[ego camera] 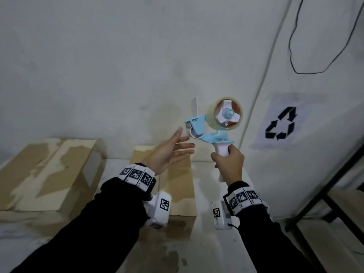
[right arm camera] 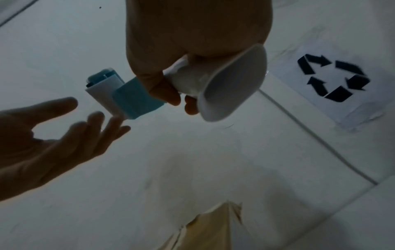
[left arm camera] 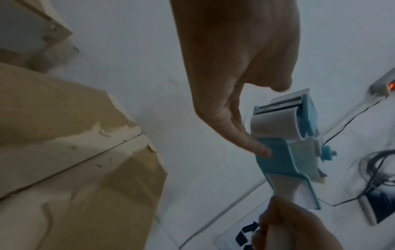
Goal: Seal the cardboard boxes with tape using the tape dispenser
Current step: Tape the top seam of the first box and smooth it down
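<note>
A light-blue tape dispenser (ego camera: pixel 208 125) with a clear tape roll (ego camera: pixel 224 113) is held up in front of the wall. My right hand (ego camera: pixel 228 160) grips its white handle (right arm camera: pixel 192 79). A short tape end (ego camera: pixel 194 107) sticks up from the dispenser's front. My left hand (ego camera: pixel 173 150) is open, fingers stretched toward the dispenser's nose; whether a fingertip (left arm camera: pixel 262 152) touches the blue frame (left arm camera: pixel 280 159) I cannot tell. Two closed cardboard boxes stand below: a large one (ego camera: pixel 45 174) at left and a narrower one (ego camera: pixel 177 186) under my wrists.
The boxes sit on a white surface (ego camera: pixel 110 170) against a white wall. A paper recycling sign (ego camera: pixel 281 123) is stuck on the wall to the right, with a black cable (ego camera: pixel 295 62) above it. A dark metal frame (ego camera: pixel 334 184) stands at far right.
</note>
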`<state>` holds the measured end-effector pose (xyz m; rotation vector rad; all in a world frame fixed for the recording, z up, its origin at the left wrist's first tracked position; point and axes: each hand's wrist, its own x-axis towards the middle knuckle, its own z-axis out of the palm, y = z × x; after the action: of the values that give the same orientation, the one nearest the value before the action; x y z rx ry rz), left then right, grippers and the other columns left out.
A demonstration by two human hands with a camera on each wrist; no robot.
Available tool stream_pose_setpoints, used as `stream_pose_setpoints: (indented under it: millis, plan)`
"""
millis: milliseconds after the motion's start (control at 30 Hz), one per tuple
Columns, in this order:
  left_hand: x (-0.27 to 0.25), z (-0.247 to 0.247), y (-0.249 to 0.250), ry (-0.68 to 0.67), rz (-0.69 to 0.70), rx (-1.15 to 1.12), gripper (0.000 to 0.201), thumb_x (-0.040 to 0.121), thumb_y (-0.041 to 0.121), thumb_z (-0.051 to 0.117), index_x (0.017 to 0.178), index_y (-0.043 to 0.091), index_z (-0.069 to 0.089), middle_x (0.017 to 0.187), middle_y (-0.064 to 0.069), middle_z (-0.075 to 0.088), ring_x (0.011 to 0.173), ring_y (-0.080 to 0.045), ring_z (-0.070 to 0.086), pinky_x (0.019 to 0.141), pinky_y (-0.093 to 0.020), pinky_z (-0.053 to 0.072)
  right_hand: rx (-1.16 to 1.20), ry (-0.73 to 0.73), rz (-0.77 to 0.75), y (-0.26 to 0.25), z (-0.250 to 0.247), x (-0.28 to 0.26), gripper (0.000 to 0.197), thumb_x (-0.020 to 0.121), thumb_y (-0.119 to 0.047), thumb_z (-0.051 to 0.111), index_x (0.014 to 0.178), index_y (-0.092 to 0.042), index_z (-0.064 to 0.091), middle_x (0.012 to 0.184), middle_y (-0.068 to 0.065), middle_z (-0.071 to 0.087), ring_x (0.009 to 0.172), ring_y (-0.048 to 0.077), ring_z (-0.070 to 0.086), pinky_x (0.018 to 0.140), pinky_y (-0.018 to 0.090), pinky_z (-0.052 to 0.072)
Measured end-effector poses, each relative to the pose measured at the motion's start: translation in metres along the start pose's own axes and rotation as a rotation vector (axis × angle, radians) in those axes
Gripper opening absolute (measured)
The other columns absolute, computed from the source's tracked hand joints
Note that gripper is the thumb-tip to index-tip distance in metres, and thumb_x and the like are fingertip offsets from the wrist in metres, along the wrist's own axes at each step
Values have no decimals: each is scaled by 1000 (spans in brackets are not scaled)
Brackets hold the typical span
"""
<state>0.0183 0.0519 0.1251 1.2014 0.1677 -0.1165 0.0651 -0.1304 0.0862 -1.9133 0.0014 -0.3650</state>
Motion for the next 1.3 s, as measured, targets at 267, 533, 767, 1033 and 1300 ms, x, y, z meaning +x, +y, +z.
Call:
stream_pose_setpoints:
  millis: [267, 533, 767, 1033, 1300]
  plan:
    - [-6, -28, 7, 179, 54, -265, 17, 91, 18, 56, 96, 4, 64, 81, -9, 65, 62, -10, 68, 62, -16, 57, 108, -45, -31, -14, 26, -3, 20, 62, -10, 71, 75, -15, 56, 71, 2, 62, 72, 36, 66, 65, 45, 59]
    - [-13, -51, 21, 216, 17, -329, 36, 90, 38, 56, 94, 3, 57, 82, -17, 67, 64, -20, 71, 57, -23, 58, 134, -93, -67, -15, 41, -15, 29, 63, -5, 75, 75, -26, 57, 74, -9, 65, 71, 23, 65, 69, 42, 60]
    - [-10, -62, 26, 186, 20, -221, 20, 90, -4, 51, 109, 1, 55, 82, -11, 69, 67, -11, 70, 57, -15, 56, 169, -90, -52, -18, 50, -16, 30, 64, -4, 77, 72, -25, 55, 74, -1, 67, 73, 27, 69, 67, 37, 59]
    - [-11, -81, 39, 248, -27, -98, 14, 88, -4, 56, 98, 5, 55, 84, -10, 66, 59, -8, 69, 60, -14, 56, 350, -407, 47, -28, 71, -16, 33, 75, -10, 79, 95, 5, 59, 57, 12, 59, 45, 21, 54, 54, 31, 52]
    - [-27, -141, 40, 349, -121, -23, 7, 88, 11, 62, 81, 8, 64, 68, 1, 67, 50, -1, 62, 54, -8, 49, 468, -606, 153, -48, 120, -52, 11, 84, -7, 66, 95, -4, 64, 67, 9, 64, 63, 25, 66, 66, 38, 56]
